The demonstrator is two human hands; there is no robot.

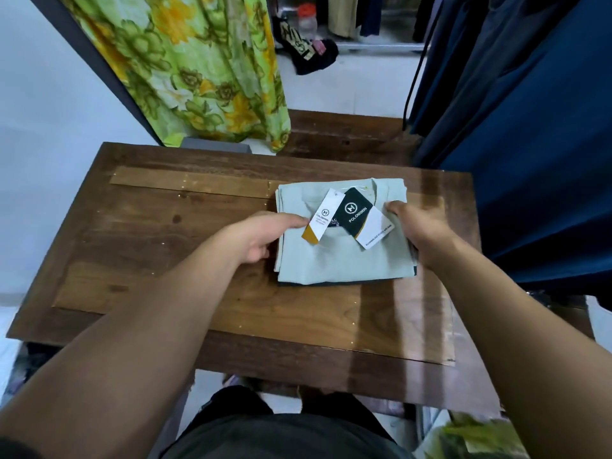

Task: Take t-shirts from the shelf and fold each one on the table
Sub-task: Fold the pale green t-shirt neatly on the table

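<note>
Pale mint t-shirt (341, 256); brown table (159, 233); green-yellow floral curtain (198, 71).

White walls, pale floor (344, 91), green floral curtain (195, 67), dark blue hanging garments (530, 127), wooden bench (344, 137).

A pale mint-green t-shirt (341, 256) lies folded into a neat rectangle on the wooden tabletop (165, 260), collar side up. Two hang tags rest across its collar, one white (323, 216), one dark green (362, 218). A darker garment's edge (331, 283) peeks out beneath.
</note>
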